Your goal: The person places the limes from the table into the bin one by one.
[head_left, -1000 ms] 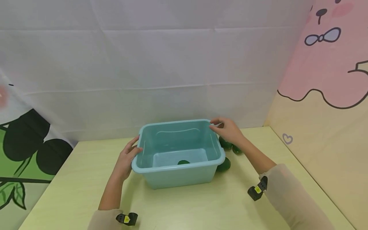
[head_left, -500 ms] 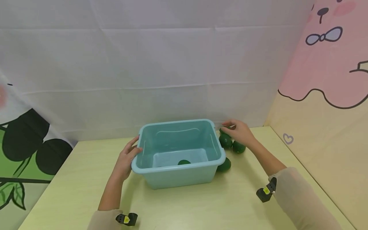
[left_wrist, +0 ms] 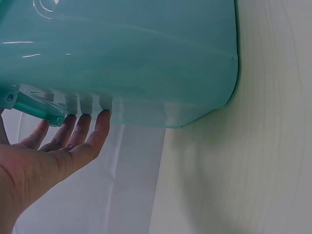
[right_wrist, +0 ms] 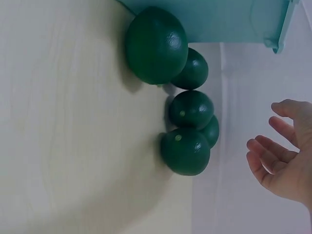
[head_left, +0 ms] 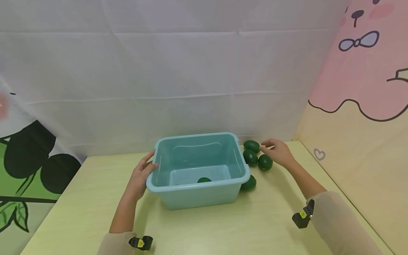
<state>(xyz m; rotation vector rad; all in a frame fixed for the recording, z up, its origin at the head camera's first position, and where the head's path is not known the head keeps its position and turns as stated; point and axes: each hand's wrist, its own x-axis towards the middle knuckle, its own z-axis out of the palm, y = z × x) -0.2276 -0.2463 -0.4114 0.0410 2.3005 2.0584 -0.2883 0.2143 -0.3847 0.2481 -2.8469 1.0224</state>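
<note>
A light blue plastic basin (head_left: 200,196) stands on the table, one dark green fruit (head_left: 204,180) partly showing inside over its front wall. My left hand (head_left: 140,177) holds the basin's left rim, thumb on top; in the left wrist view its fingertips (left_wrist: 103,117) meet the outer wall below the rim. Right of the basin lie several smooth, glossy green fruits that look like avocados, among them a far one (head_left: 251,146) and a near one (head_left: 249,183) partly behind the basin. My right hand (head_left: 278,152) hovers just right of the far fruits, fingers loosely bent, holding nothing.
The pale wooden table (head_left: 204,230) meets a white cloth backdrop (head_left: 191,71) right behind the basin. A printed pink and cream panel (head_left: 357,141) borders the right side, and a printed cloth (head_left: 41,166) hangs at the left.
My right hand has moved from the basin's far right corner rightward past the fruits, uncovering the far ones. The left hand and the basin stay in place.
</note>
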